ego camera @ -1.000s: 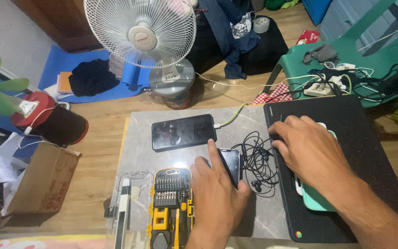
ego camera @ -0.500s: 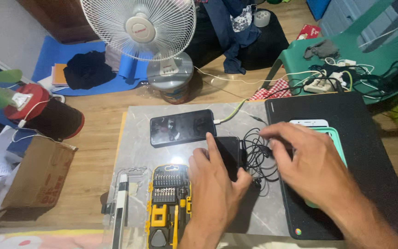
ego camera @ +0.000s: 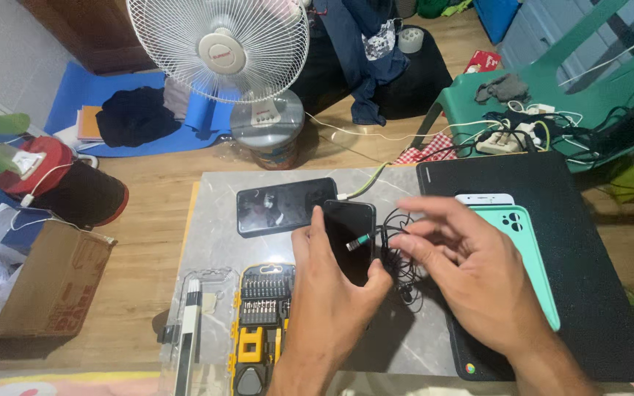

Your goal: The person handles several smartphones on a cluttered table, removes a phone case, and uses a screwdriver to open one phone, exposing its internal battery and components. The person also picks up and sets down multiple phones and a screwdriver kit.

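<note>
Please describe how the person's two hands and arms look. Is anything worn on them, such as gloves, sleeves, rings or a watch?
Both hands are bare, with no gloves. The left hand and the right hand show no rings that I can see. The forearms, as far as the picture reaches, are uncovered: no sleeves, no watch and no bracelet appear. The fingernails look short.

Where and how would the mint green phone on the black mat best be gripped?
By its long side edges, near the lower half. The mint green phone lies flat, back up, on the black mat, so a pinch from above suits it. The right hand hovers over its left edge.
</note>
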